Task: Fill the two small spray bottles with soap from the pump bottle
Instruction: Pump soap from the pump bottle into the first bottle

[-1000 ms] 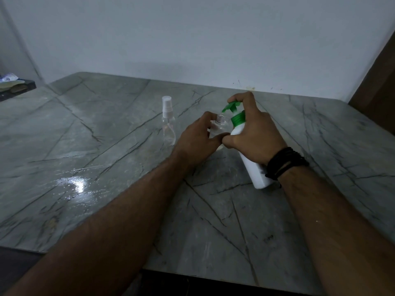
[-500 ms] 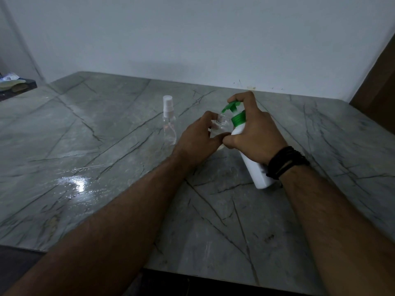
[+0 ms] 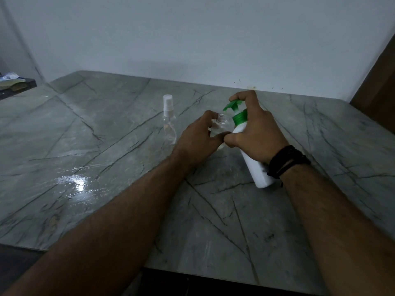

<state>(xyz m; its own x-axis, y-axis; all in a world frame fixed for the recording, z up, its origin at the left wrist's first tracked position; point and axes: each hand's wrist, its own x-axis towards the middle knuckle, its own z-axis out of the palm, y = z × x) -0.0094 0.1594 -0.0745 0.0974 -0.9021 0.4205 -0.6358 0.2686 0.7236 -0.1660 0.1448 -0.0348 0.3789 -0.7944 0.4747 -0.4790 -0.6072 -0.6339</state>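
Head view: the green spout of the pump bottle [image 3: 245,133] sits just above the open neck of the uncapped spray bottle [image 3: 221,124], and that lineup is the whole game. Right hand [image 3: 256,135] wraps the tilted pump bottle, forefinger on the pump head. Left hand [image 3: 196,139] grips the small bottle upright on the marble table [image 3: 106,167]. The capped spray bottle [image 3: 168,120] stands apart to the left (not in the way).

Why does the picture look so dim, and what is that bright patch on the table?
Head view: the light is low and bluish, so the forearms look dark; the bright patch is glare on the polished table. The wide lens bends the table's edges. The clear open bottle in the left hand is hard to make out.
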